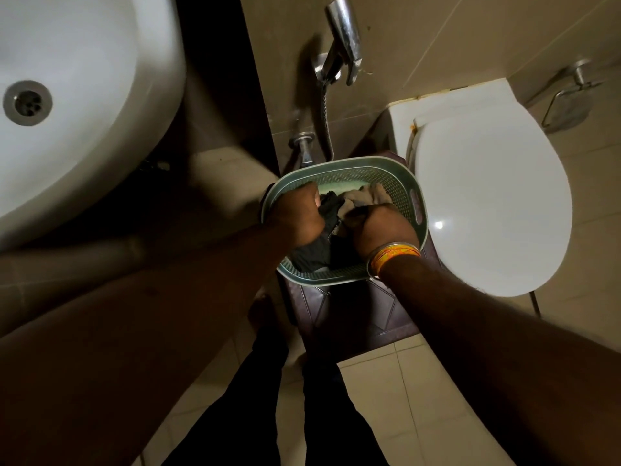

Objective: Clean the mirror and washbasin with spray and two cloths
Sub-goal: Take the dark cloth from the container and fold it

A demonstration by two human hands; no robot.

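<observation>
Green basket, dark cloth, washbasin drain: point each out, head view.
Green basket (405, 183): head view, on the perforated far-right wall.
Dark cloth (311, 252): head view, on the fold below the left hand.
Washbasin drain (27, 102): head view, on the metal strainer's centre.

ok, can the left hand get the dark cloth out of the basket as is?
Probably yes. The left hand already grips the dark cloth inside the open-topped green basket. The right hand holds the beige cloth beside it; the two may be tangled.
</observation>
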